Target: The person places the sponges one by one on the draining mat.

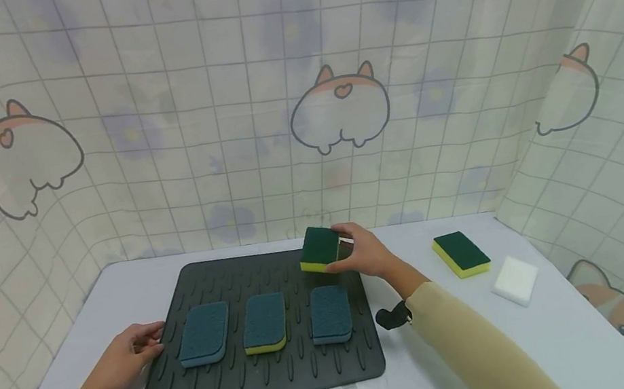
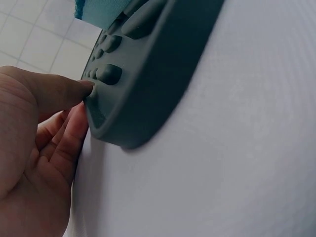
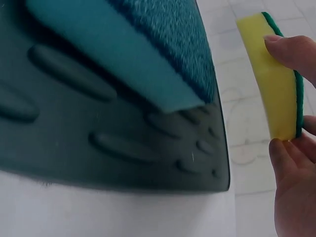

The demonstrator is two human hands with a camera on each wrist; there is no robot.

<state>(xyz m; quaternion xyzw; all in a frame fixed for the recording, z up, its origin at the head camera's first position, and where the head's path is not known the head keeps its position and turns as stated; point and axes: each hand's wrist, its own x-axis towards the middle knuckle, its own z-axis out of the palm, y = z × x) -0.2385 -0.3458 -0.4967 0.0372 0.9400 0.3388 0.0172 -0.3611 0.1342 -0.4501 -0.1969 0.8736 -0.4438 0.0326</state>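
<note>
In the head view my right hand (image 1: 364,253) holds a sponge (image 1: 319,245) with a dark green scrub side and yellow foam over the far right part of a dark grey ridged mat (image 1: 257,386). The right wrist view shows thumb and fingers pinching this sponge (image 3: 276,84) at its edges. My left hand (image 1: 126,353) grips the mat's left edge; in the left wrist view the thumb lies on the rim (image 2: 113,113) and the fingers touch its side. In a row on the mat lie a blue sponge (image 1: 205,333), a blue-topped yellow sponge (image 1: 264,321) and another blue sponge (image 1: 330,313).
To the right of the mat, on the white table (image 1: 431,353), lie a second green and yellow sponge (image 1: 462,253) and a white sponge block (image 1: 515,281). A tile-patterned curtain (image 1: 210,101) with cartoon prints hangs behind and at both sides.
</note>
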